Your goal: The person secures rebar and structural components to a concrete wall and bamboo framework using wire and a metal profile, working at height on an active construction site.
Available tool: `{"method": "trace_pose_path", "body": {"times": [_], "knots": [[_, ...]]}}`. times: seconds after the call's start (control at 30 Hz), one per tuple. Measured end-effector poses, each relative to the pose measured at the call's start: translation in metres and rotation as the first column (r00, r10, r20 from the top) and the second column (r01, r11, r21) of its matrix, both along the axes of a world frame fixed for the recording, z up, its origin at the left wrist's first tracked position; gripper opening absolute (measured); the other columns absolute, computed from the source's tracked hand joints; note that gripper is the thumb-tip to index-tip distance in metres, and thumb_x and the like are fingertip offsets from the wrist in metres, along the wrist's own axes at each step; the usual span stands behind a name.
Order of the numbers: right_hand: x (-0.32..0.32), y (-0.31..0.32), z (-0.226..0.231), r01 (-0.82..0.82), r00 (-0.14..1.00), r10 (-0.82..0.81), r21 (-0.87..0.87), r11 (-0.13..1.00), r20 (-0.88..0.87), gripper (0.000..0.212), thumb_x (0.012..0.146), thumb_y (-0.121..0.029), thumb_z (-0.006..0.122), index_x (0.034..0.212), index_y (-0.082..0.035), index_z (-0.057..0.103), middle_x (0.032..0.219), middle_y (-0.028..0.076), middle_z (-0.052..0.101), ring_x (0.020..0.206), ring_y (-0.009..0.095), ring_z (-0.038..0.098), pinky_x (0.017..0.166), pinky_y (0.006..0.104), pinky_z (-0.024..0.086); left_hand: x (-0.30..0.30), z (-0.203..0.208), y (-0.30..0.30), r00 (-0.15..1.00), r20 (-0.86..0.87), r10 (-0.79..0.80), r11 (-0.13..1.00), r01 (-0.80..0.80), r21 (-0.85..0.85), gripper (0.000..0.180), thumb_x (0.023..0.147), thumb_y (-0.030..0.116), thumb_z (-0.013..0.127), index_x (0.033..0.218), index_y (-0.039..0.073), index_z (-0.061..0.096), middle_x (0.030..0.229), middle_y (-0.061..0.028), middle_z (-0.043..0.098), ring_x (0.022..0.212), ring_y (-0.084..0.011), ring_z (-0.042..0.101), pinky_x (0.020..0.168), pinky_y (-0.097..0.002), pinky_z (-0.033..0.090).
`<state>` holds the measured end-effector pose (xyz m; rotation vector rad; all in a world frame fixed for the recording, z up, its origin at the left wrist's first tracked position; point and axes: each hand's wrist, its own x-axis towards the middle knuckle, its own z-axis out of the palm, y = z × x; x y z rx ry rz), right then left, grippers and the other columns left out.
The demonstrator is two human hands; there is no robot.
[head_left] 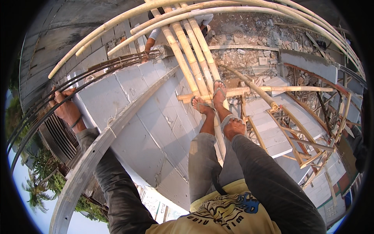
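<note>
My left hand (67, 110) is closed around the dark steel reinforcing bars (102, 69), beside the top of a pale block wall (146, 124). Its wrist wears a dark band. My right hand (234, 128) is closed near my right shin and trouser cuff. What its fingers hold, if anything, is hidden. My sandalled feet (203, 106) stand on bamboo poles (189, 58) that run away from me over a crosswise bamboo pole (249, 92). Across my left forearm runs a long grey metal beam (97, 144) with string tied round it.
Another person's hand (149, 43) touches the bars' far end. Long curved bamboo poles (218, 11) cross the top. Rubble (249, 50) lies below, far right. A wooden frame (298, 142) leans by the blocks at right, where a second person (356, 146) is partly visible.
</note>
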<state>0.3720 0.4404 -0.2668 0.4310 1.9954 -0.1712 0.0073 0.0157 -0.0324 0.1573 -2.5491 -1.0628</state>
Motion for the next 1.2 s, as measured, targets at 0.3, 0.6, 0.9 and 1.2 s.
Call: {"method": "trace_pose_path", "body": {"times": [0.3, 0.6, 0.9, 1.2], "knots": [[0.0, 0.0, 0.001, -0.049, 0.998, 0.048, -0.003, 0.999, -0.051, 0.041, 0.085, -0.026, 0.044, 0.118, -0.006, 0.058, 0.119, 0.015, 0.058, 0.11, 0.031, 0.057, 0.088, 0.0423, 0.048, 0.002, 0.0, -0.011, 1.0, 0.012, -0.027, 0.997, 0.028, -0.076, 0.034, 0.098, 0.012, 0.038, 0.122, -0.012, 0.04, 0.063, -0.0104, 0.059, 0.068, -0.0221, 0.065, 0.072, -0.0323, 0.055], [-0.003, 0.0, 0.002, -0.032, 0.999, 0.032, 0.009, 0.999, -0.041, 0.04, 0.083, -0.026, 0.049, 0.116, -0.006, 0.059, 0.116, 0.013, 0.059, 0.11, 0.03, 0.057, 0.086, 0.0437, 0.048, 0.002, -0.003, -0.003, 1.0, -0.025, 0.009, 0.992, -0.005, 0.13, 0.032, 0.099, 0.012, 0.038, 0.122, -0.01, 0.042, 0.064, -0.0107, 0.059, 0.067, -0.0215, 0.064, 0.072, -0.0322, 0.055], [-0.005, -0.001, 0.004, -0.051, 0.999, 0.051, 0.012, 0.999, -0.018, 0.04, 0.083, -0.025, 0.048, 0.117, -0.006, 0.058, 0.118, 0.014, 0.059, 0.109, 0.03, 0.057, 0.086, 0.0436, 0.048, 0.002, 0.0, 0.0, 0.999, -0.018, 0.035, 0.992, -0.032, 0.126, 0.031, 0.099, 0.012, 0.037, 0.122, -0.009, 0.042, 0.064, -0.0107, 0.059, 0.067, -0.0214, 0.063, 0.071, -0.0321, 0.055], [-0.003, 0.003, 0.001, -0.016, 1.0, 0.016, 0.033, 0.999, -0.007, 0.041, 0.085, -0.026, 0.045, 0.118, -0.006, 0.058, 0.119, 0.014, 0.058, 0.113, 0.03, 0.055, 0.089, 0.0449, 0.045, -0.001, -0.009, 0.003, 1.0, 0.002, 0.015, 0.995, -0.015, 0.094, 0.032, 0.099, 0.011, 0.036, 0.123, -0.008, 0.041, 0.064, -0.0106, 0.058, 0.068, -0.0222, 0.064, 0.071, -0.0334, 0.055]]}}
